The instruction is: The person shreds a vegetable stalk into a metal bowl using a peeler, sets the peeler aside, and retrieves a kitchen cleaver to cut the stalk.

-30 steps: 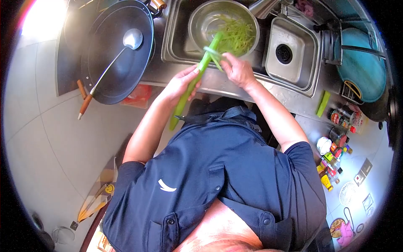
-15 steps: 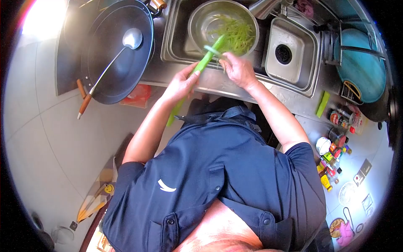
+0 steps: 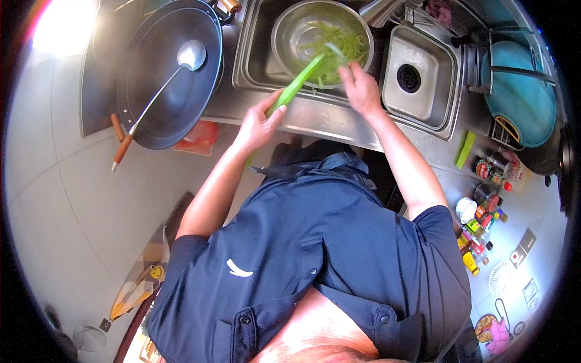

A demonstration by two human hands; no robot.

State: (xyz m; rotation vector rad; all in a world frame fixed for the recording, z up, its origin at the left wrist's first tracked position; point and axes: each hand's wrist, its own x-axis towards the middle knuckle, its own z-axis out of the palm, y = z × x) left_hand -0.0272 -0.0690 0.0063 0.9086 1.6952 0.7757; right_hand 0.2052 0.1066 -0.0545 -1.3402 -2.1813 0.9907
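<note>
A long green stalk (image 3: pixel 296 85) slants up over the rim of a steel bowl (image 3: pixel 292 43), with my left hand (image 3: pixel 261 123) wrapped round its lower part. My right hand (image 3: pixel 362 91) is closed on the handle of a pale peeler (image 3: pixel 336 52), blurred by motion, just right of the stalk's upper end and apart from it. Thin green peelings (image 3: pixel 348 45) lie in the right half of the bowl, which rests in the left sink basin (image 3: pixel 248 69).
A dark wok (image 3: pixel 160 91) with a steel ladle (image 3: pixel 191 55) stands at left. Right of the bowl is a smaller sink basin (image 3: pixel 396 103). Beyond it are a green piece (image 3: pixel 465 149), several bottles (image 3: pixel 475 233) and a blue-green basin (image 3: pixel 520 91).
My right hand has moved up and to the right with the peeler, off the stalk. The stalk's upper end has tilted slightly to the right.
</note>
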